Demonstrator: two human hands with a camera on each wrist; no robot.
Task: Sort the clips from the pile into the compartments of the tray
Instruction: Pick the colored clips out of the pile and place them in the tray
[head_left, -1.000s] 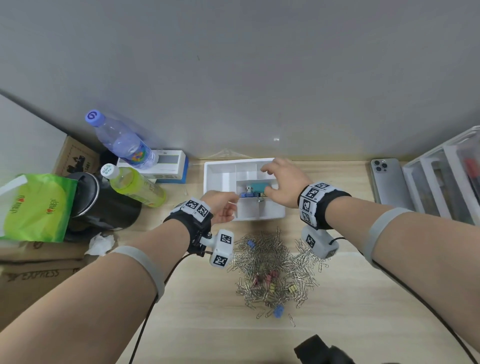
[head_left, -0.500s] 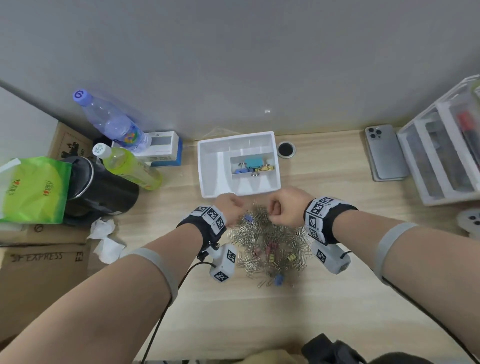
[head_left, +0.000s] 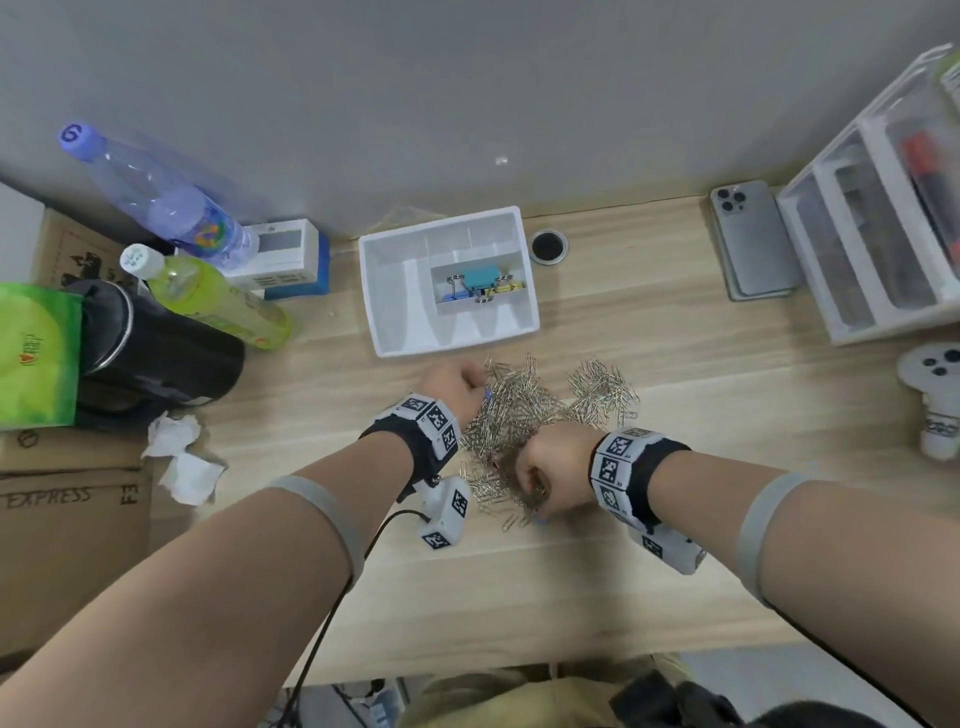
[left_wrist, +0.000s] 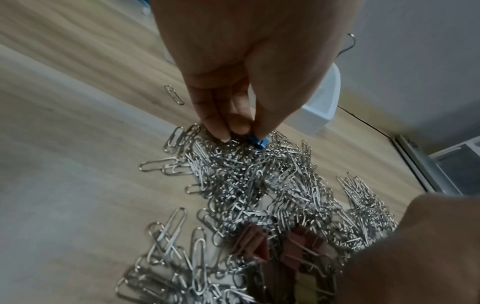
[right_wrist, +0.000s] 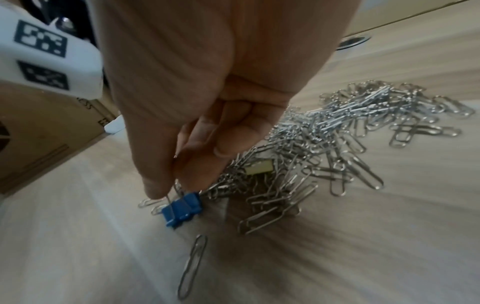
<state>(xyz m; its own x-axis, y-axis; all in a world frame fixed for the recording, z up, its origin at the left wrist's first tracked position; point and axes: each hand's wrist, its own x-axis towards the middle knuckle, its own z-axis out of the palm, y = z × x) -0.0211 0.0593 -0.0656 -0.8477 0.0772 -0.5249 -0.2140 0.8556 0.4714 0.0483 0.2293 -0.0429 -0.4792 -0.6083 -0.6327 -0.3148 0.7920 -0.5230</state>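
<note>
A pile of silver paper clips (head_left: 524, 415) with a few coloured binder clips lies on the wooden desk in front of the white compartment tray (head_left: 395, 301). Several binder clips sit in the tray's small middle compartment (head_left: 480, 288). My left hand (head_left: 457, 387) is at the pile's far left edge; its fingertips pinch a small blue binder clip (left_wrist: 257, 142). My right hand (head_left: 550, 467) is at the pile's near edge and pinches the wire handle of another blue binder clip (right_wrist: 182, 207), which touches the desk. Pink binder clips (left_wrist: 275, 244) and a yellow one (right_wrist: 259, 167) lie in the pile.
Two bottles (head_left: 208, 291), a black pot (head_left: 150, 348) and a green bag (head_left: 36, 353) stand at the left, with crumpled tissue (head_left: 179, 457) nearby. A phone (head_left: 753, 239), a white drawer unit (head_left: 883, 218) and a grey controller (head_left: 935, 395) are at the right. A cable hole (head_left: 548, 247) sits beside the tray.
Both hands came back from the tray to the pile. The right hand moved on to the pile's near edge, and each hand now pinches a blue binder clip.
</note>
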